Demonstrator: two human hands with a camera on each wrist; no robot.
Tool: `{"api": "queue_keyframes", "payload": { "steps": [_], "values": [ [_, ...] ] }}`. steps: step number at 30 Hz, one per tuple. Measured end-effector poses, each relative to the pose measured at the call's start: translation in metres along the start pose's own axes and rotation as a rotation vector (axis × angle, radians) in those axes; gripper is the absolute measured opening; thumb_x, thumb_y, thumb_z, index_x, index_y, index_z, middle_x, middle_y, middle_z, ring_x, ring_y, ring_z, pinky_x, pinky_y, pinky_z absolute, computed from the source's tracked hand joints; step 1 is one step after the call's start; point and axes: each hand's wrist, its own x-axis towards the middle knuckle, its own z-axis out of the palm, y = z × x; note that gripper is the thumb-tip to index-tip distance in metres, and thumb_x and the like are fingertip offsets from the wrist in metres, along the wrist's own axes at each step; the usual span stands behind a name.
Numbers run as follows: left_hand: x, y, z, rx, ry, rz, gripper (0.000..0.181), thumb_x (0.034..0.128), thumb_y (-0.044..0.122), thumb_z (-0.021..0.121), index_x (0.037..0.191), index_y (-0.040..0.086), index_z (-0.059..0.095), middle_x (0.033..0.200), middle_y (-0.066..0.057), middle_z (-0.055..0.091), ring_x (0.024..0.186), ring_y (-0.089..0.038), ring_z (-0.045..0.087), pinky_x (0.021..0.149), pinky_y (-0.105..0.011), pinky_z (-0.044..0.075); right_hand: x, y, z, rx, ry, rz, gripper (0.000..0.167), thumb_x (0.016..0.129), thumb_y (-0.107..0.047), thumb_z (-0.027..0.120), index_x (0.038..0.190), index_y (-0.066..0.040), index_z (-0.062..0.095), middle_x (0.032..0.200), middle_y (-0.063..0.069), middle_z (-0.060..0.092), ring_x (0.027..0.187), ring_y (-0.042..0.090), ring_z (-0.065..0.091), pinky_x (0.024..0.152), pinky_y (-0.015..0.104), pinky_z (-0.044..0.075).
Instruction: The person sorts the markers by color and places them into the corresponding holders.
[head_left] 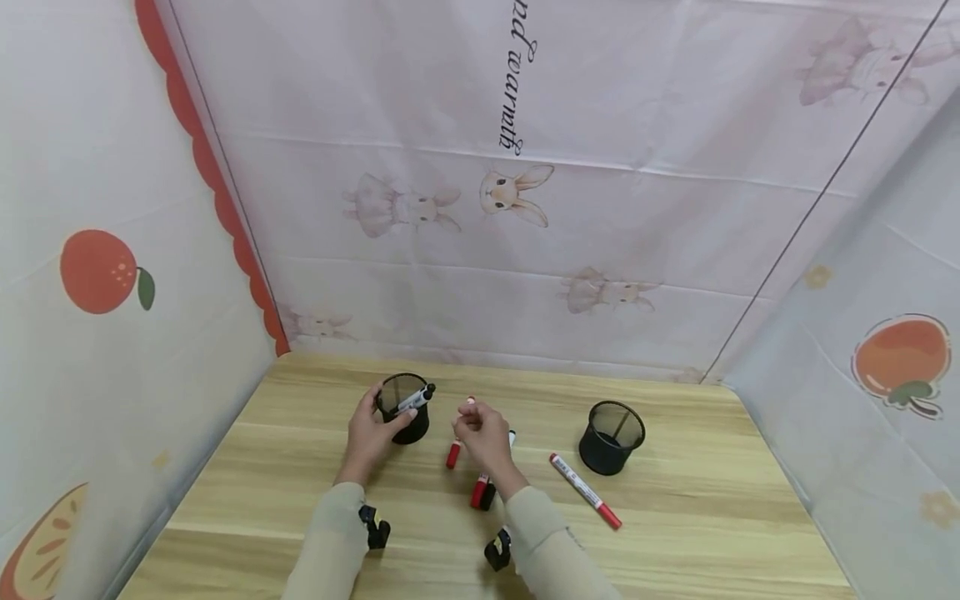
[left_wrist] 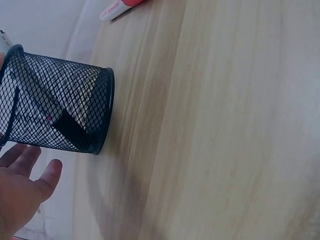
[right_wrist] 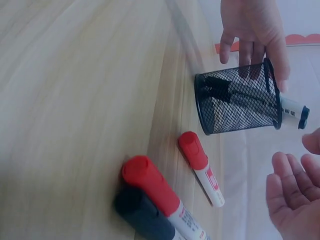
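Note:
The left hand [head_left: 369, 437] [left_wrist: 22, 195] [right_wrist: 257, 30] holds a black mesh cup [head_left: 411, 432] [left_wrist: 85, 100] [right_wrist: 215, 115], thumb at its rim and fingers around the side. Black-capped markers [head_left: 412, 402] [right_wrist: 291, 108] lean inside, their upper ends past the rim. To the right of that cup, the right hand [head_left: 486, 442] [right_wrist: 297, 195] hovers with loosely bent fingers and nothing visible between them. A red-capped marker [head_left: 453, 455] [right_wrist: 194, 150] lies between the hands, partly hidden in the head view. Beside the right wrist lie another red-capped marker [head_left: 477, 492] [right_wrist: 150, 182] and a black-capped one [head_left: 488, 497] [right_wrist: 140, 210].
A second mesh cup [head_left: 606, 454] stands upright at the right, with no marker visible in it. Left of its base, a red-capped marker [head_left: 585, 490] lies diagonally on the wooden table [head_left: 697, 517]. Printed cloth [head_left: 450, 292] hangs behind the table and at both sides.

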Motion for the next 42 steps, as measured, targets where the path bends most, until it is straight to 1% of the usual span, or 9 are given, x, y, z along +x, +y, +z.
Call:
{"api": "queue_keyframes", "payload": {
  "steps": [5,8,12,17,24,29,35,38,42],
  "values": [
    [0.001,0.0,0.001,-0.005,0.022,-0.009,0.1,0.065,0.051,0.08,0.143,0.01,0.033,0.144,-0.015,0.034,0.13,-0.035,0.031,0.1,-0.05,0.031,-0.003,0.002,-0.006,0.008,-0.028,0.01,0.017,0.078,0.005,0.067,0.094,0.005,0.065,0.079,0.008,0.066,0.069,0.016,0.063,0.062,0.024,0.052],
    [0.0,0.002,0.002,-0.007,0.044,0.005,0.095,0.065,0.045,0.082,0.141,0.009,0.038,0.144,-0.013,0.034,0.13,-0.035,0.03,0.1,-0.049,0.031,-0.006,0.004,-0.009,-0.004,-0.047,0.045,0.019,0.078,0.005,0.067,0.096,0.007,0.064,0.08,0.007,0.065,0.071,0.016,0.062,0.063,0.023,0.052],
    [0.001,0.005,0.003,-0.01,0.069,0.043,0.084,0.0648,0.039,0.084,0.135,0.01,0.047,0.14,-0.013,0.04,0.127,-0.033,0.035,0.098,-0.05,0.034,-0.008,0.008,-0.014,-0.012,-0.061,0.095,0.021,0.079,0.003,0.067,0.099,0.006,0.064,0.081,0.005,0.064,0.073,0.015,0.061,0.064,0.023,0.051],
    [0.001,0.007,0.005,-0.02,0.086,0.058,0.084,0.0654,0.035,0.085,0.135,0.007,0.047,0.137,-0.015,0.044,0.124,-0.034,0.04,0.097,-0.048,0.037,-0.009,0.012,-0.023,-0.012,-0.052,0.129,0.022,0.078,0.002,0.067,0.1,0.005,0.065,0.082,0.006,0.064,0.075,0.017,0.062,0.065,0.025,0.052],
    [0.001,0.007,0.004,-0.008,0.073,0.02,0.093,0.0658,0.034,0.085,0.14,0.004,0.039,0.14,-0.018,0.039,0.124,-0.036,0.038,0.097,-0.047,0.036,-0.01,0.017,-0.033,-0.033,-0.055,0.159,0.027,0.079,0.0,0.068,0.104,0.006,0.063,0.085,0.008,0.064,0.078,0.021,0.061,0.07,0.029,0.052],
    [-0.001,0.009,0.003,-0.007,0.076,0.006,0.09,0.0672,0.028,0.085,0.139,0.001,0.037,0.138,-0.021,0.04,0.124,-0.036,0.038,0.097,-0.048,0.035,-0.014,0.02,-0.035,-0.087,-0.107,0.164,0.031,0.078,-0.003,0.069,0.106,0.006,0.061,0.094,0.015,0.062,0.083,0.024,0.059,0.074,0.034,0.05],
    [-0.001,0.01,0.004,-0.005,0.074,0.009,0.091,0.067,0.025,0.085,0.139,-0.001,0.035,0.137,-0.022,0.041,0.124,-0.033,0.039,0.099,-0.047,0.034,-0.017,0.021,-0.037,-0.17,-0.106,0.172,0.032,0.077,-0.004,0.071,0.106,0.006,0.061,0.099,0.019,0.061,0.082,0.024,0.059,0.069,0.034,0.051],
    [0.0,0.011,0.003,0.0,0.074,0.018,0.09,0.0659,0.024,0.086,0.137,0.0,0.038,0.135,-0.022,0.043,0.123,-0.032,0.04,0.1,-0.047,0.033,-0.017,0.022,-0.039,-0.188,-0.108,0.186,0.033,0.077,-0.005,0.071,0.106,0.006,0.061,0.098,0.017,0.061,0.081,0.023,0.059,0.067,0.032,0.05],
    [0.002,0.01,0.001,0.016,0.064,0.018,0.087,0.0645,0.025,0.087,0.135,0.002,0.041,0.135,-0.021,0.044,0.123,-0.032,0.041,0.1,-0.048,0.033,-0.018,0.023,-0.043,-0.203,-0.117,0.178,0.033,0.076,-0.005,0.071,0.106,0.006,0.061,0.096,0.014,0.062,0.08,0.022,0.059,0.066,0.031,0.05]
  ]
}}
